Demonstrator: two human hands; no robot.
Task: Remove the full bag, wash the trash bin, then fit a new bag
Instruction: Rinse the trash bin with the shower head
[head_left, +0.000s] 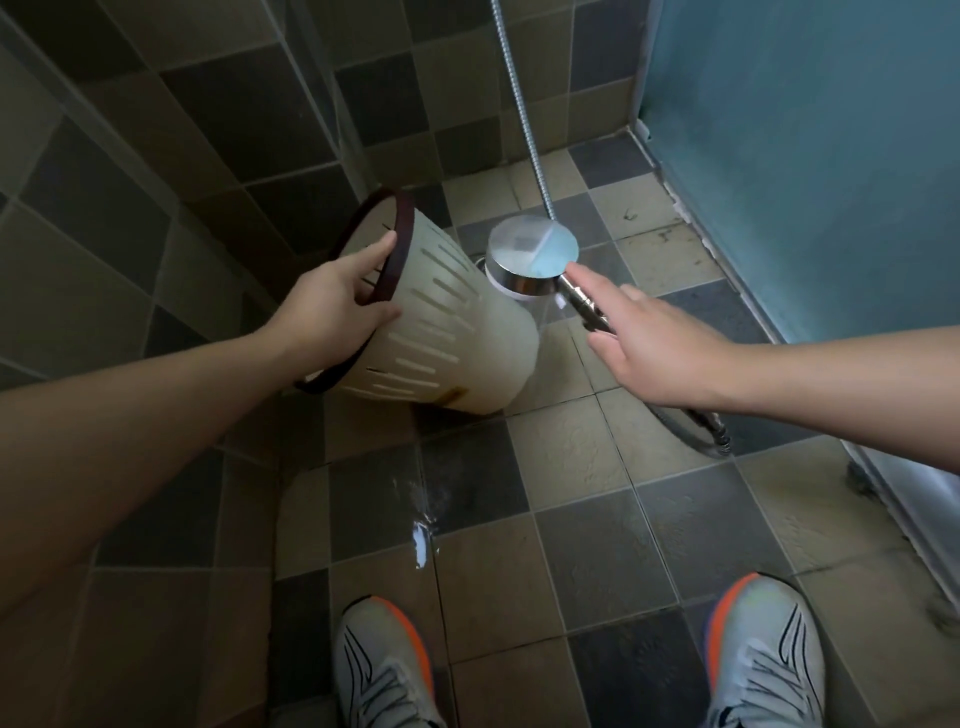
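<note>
The cream trash bin (447, 332) hangs tilted at the centre left of the frame, its dark-rimmed mouth turned toward the upper left and its closed base pointing down toward the right, close above the tiled floor (571, 519). The left hand (332, 306) grips the bin at the rim, fingers curled over the dark band and into the mouth, thumb pressed on the slotted outer wall. Just right of the bin, the round chrome shower head (532, 254) sits face-down over the bin's lower end; whether water runs from it is hard to make out. The right hand (654, 348) holds the shower head's handle with the index finger laid straight along it toward the head and the other fingers wrapped under, mostly hidden. A metal hose (519, 104) drops from the top edge to behind the head, and another loop shows under the right wrist. The bin's inside cannot be seen. A tiled wall (182, 130) closes the upper left right behind the bin; a blue wall (805, 130) bounds the right side. A wet patch (421, 535) glints on the floor at lower centre, between the bin and two shoes (384, 670) cut off by the bottom edge. Open floor lies between shoes and bin.
</note>
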